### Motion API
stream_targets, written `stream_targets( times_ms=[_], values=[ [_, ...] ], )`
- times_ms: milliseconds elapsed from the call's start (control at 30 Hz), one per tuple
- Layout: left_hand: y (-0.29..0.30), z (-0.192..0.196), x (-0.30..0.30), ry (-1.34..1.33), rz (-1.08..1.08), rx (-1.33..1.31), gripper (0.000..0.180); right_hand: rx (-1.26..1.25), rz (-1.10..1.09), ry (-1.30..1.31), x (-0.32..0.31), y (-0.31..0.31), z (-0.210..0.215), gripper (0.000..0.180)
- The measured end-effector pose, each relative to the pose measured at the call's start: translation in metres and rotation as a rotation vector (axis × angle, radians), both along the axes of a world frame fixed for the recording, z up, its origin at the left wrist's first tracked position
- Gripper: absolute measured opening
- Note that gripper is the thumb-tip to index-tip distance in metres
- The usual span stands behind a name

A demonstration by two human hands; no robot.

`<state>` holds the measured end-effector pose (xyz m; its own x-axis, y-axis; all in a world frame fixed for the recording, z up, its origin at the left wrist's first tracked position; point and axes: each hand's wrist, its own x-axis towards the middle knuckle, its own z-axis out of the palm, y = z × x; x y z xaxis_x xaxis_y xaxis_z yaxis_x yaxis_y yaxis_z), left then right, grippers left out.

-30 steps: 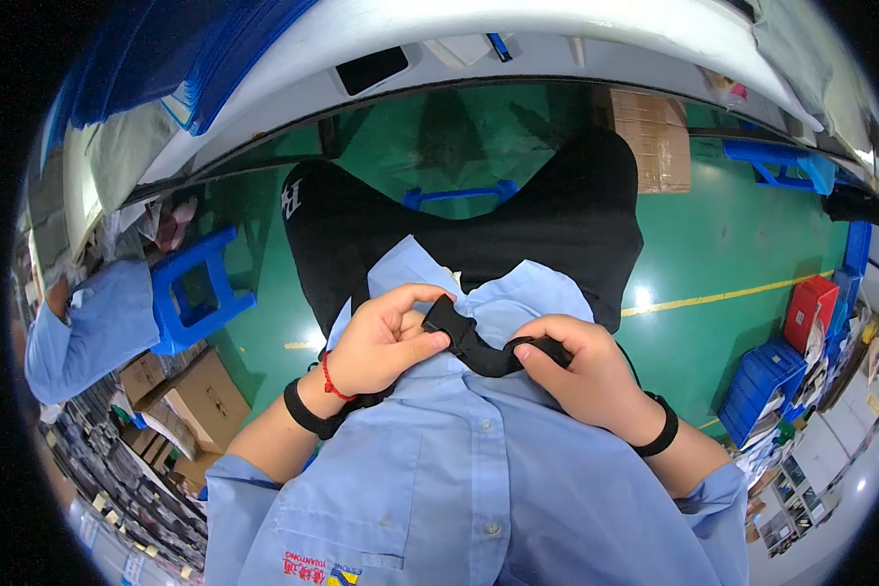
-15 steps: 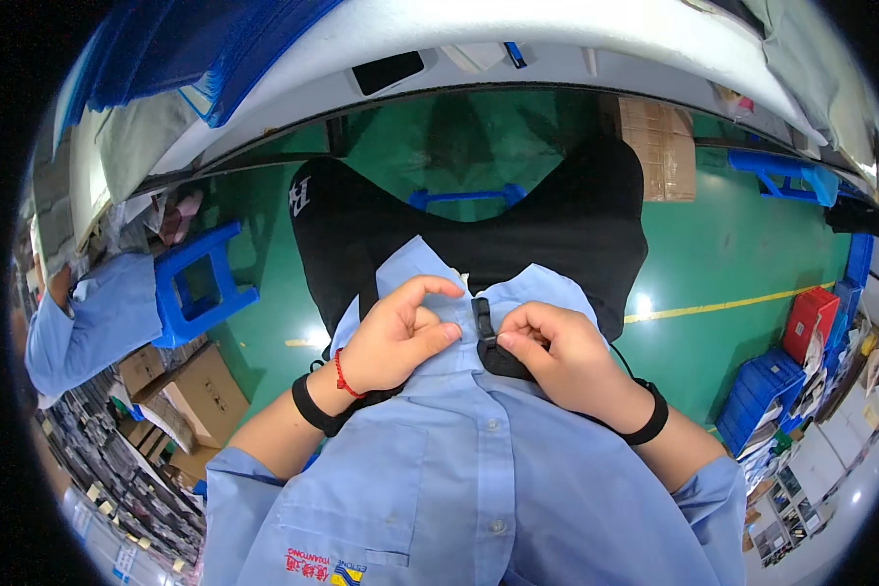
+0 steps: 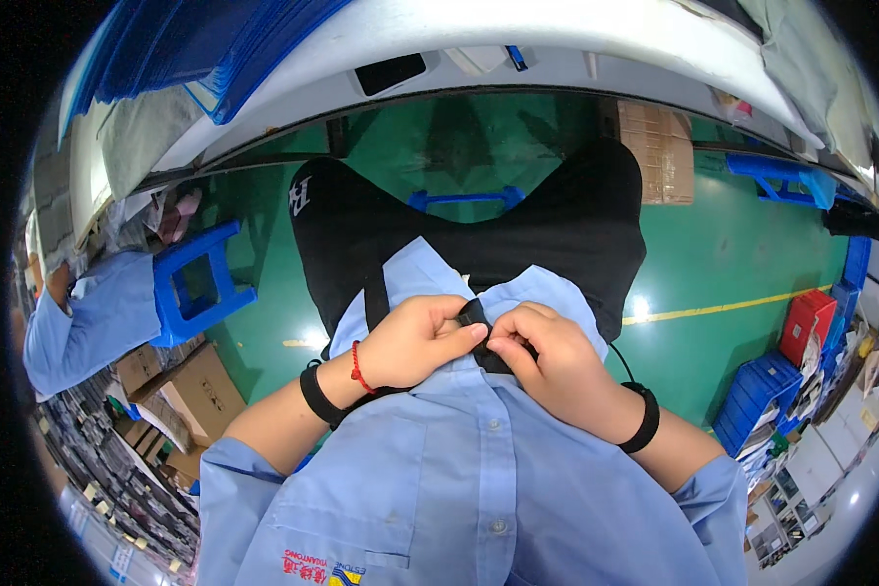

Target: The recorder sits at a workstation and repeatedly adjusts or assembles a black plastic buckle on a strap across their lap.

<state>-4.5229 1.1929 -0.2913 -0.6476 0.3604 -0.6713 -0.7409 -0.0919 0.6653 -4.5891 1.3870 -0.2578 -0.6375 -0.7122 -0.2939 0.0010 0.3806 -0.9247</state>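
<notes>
Item: black clip with strap, held at the chest over the collar of a light blue shirt; left hand and right hand both pinch it, fingertips meeting; clip looks brought together, seemingly near fastened, though the closure is hidden; hands not yet released; white surface above.
</notes>
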Motion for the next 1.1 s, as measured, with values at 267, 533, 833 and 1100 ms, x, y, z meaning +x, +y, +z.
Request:
stream_targets(
  times_ms=[267, 533, 833, 1100],
  values=[
    [0.005, 0.0, 0.009, 0.091, 0.18, 0.025, 0.013, 0.018, 0.018, 0.064, -0.001, 0.004, 0.008, 0.014],
    [0.0, 0.0, 0.009, 0.048, 0.125, -0.027, 0.011, 0.144, 0.051, 0.331, 0.006, 0.009, 0.007, 0.016],
    [-0.002, -0.001, 0.008, 0.082, 0.074, -0.088, 0.028, 0.204, 0.134, 0.825, 0.012, 0.013, -0.001, 0.015],
    [-0.003, 0.002, 0.008, 0.025, 0.085, -0.061, 0.03, 0.229, 0.143, 0.792, 0.003, 0.011, -0.004, 0.014]
  ],
)
